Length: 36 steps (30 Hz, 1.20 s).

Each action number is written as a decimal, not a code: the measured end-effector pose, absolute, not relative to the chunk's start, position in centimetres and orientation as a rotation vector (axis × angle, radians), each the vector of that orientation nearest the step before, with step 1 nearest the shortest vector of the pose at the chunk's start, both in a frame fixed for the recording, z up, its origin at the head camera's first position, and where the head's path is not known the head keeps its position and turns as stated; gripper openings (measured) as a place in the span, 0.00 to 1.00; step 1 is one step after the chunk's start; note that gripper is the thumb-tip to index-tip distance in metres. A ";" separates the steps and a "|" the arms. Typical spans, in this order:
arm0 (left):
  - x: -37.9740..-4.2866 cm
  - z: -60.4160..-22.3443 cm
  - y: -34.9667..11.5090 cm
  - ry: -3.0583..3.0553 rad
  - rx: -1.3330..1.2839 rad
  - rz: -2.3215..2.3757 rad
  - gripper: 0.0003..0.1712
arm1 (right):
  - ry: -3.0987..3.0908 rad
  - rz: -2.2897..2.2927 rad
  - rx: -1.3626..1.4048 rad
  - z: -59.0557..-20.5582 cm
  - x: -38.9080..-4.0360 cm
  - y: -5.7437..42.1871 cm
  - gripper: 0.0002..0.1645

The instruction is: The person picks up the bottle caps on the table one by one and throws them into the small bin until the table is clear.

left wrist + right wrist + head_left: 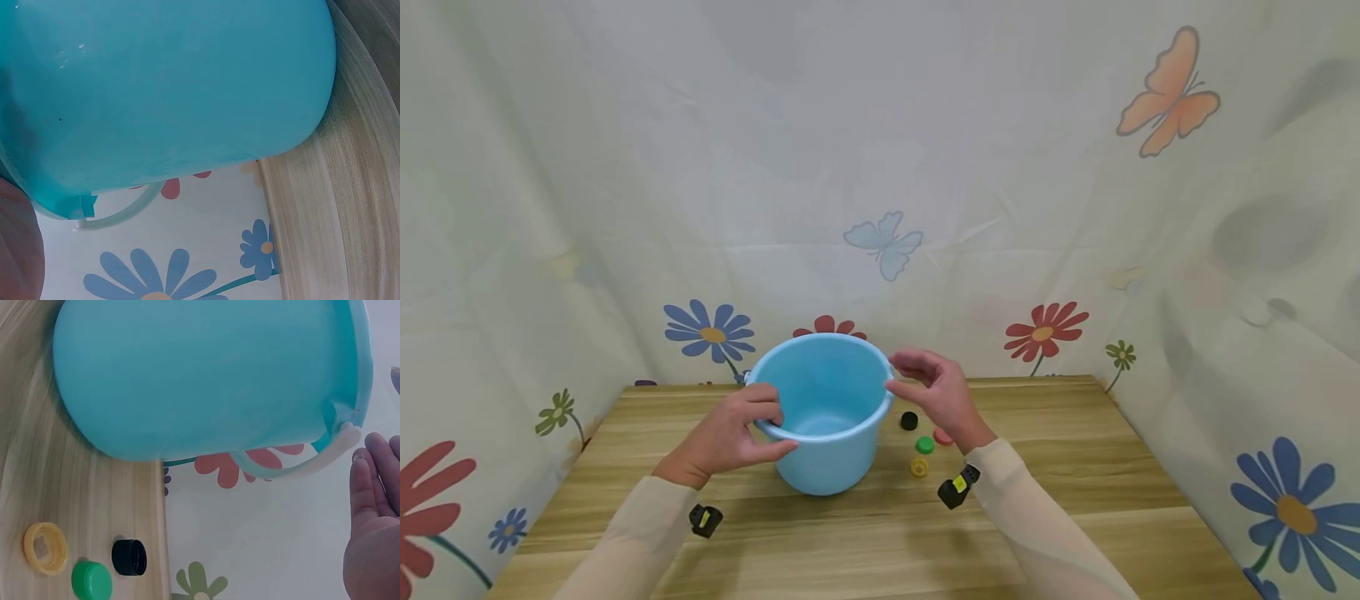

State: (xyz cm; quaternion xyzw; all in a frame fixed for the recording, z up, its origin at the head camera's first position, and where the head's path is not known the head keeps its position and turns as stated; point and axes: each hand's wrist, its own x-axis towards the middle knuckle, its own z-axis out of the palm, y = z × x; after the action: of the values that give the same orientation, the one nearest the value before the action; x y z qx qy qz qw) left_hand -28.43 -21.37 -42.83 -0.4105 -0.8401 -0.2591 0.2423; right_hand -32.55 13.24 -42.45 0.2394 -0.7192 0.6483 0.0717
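Note:
A light blue plastic bucket (829, 462) stands upright on the wooden table, its mouth facing up. My left hand (730, 429) grips the near-left rim, fingers over the inside and thumb along the outside. On the other side, my right hand (946, 398) is held beside the right rim with its fingers extended. The right wrist view shows those fingers (378, 465) fairly straight, close to the rim where the white handle (306, 467) joins. The handle hangs on the bucket's far side. Only a blurred part of the left hand (19, 244) shows in the left wrist view.
Right of the bucket lie a black bottle cap (909, 421), a green cap (924, 445), a yellow cap (919, 467) and a red cap (943, 436), partly behind the right hand. A flowered curtain (970, 275) surrounds the table (1060, 492) at back and sides.

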 end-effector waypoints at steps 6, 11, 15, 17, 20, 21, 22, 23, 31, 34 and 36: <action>-28.5 -42.8 -21.4 -2.283 -1.134 -0.721 0.16 | -2.164 1.925 0.720 -42.8 -32.4 13.8 0.27; -28.5 -42.8 -21.4 -2.280 -1.134 -0.710 0.16 | -2.180 1.924 0.705 -43.4 -32.3 14.4 0.28; -28.5 -42.8 -21.4 -2.283 -1.129 -0.713 0.16 | -2.183 1.936 0.694 -44.0 -32.3 14.7 0.29; -28.5 -42.7 -21.4 -2.283 -1.131 -0.719 0.16 | -2.186 1.941 0.684 -44.3 -32.2 14.8 0.29; -28.5 -42.8 -21.4 -2.286 -1.130 -0.722 0.16 | -2.180 1.942 0.685 -44.7 -32.2 14.9 0.29; -28.5 -42.8 -21.4 -2.287 -1.129 -0.723 0.16 | -2.180 1.935 0.686 -44.9 -32.2 15.0 0.28; -28.5 -42.8 -21.4 -2.286 -1.130 -0.722 0.16 | -2.179 1.936 0.686 -45.0 -32.1 15.0 0.28; -28.5 -42.8 -21.4 -2.286 -1.130 -0.723 0.16 | -2.178 1.930 0.690 -45.1 -32.1 15.1 0.28; -28.4 -42.7 -21.4 -2.291 -1.130 -0.714 0.16 | -2.220 1.897 0.659 -46.1 -31.8 15.6 0.28; -28.4 -42.7 -21.4 -2.301 -1.125 -0.706 0.16 | -2.224 1.876 0.665 -46.6 -31.7 15.9 0.26; -28.4 -42.6 -21.4 -2.300 -1.127 -0.703 0.16 | -2.227 1.868 0.668 -46.9 -31.7 16.0 0.26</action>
State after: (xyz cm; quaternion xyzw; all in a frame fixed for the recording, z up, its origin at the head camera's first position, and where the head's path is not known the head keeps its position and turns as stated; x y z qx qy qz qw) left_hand -28.39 -21.37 -42.65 -0.4119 -0.8406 -0.2568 0.2403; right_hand -31.69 15.97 -46.90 0.2232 -0.7443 0.6244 0.0792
